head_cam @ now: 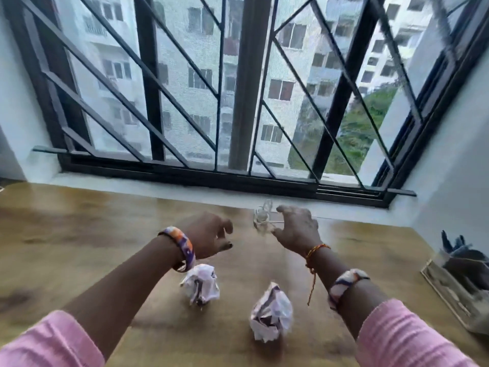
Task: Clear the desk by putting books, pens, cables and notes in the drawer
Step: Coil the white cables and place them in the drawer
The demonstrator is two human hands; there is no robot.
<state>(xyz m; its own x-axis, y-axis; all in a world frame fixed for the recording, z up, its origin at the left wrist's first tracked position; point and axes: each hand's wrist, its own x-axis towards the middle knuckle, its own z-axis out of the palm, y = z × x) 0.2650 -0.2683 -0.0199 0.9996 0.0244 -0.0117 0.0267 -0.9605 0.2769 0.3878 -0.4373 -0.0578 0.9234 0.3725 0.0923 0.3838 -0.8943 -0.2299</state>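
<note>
On the desk (79, 234), two crumpled notes (201, 284) (271, 313) nearer than both hands, left hand (211, 235) and right hand (297, 229) loose, ungrasping.

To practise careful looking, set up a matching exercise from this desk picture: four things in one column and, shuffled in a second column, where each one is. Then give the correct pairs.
Things
1. left crumpled paper ball
2. right crumpled paper ball
3. clear glass object
4. clear holder

Places
A. at the desk's right edge, by the wall
B. far side of the desk, just left of the right hand
C. just below the left wrist bangle
D. nearest the camera, between the two forearms

Pairs: 1-C, 2-D, 3-B, 4-A
</note>
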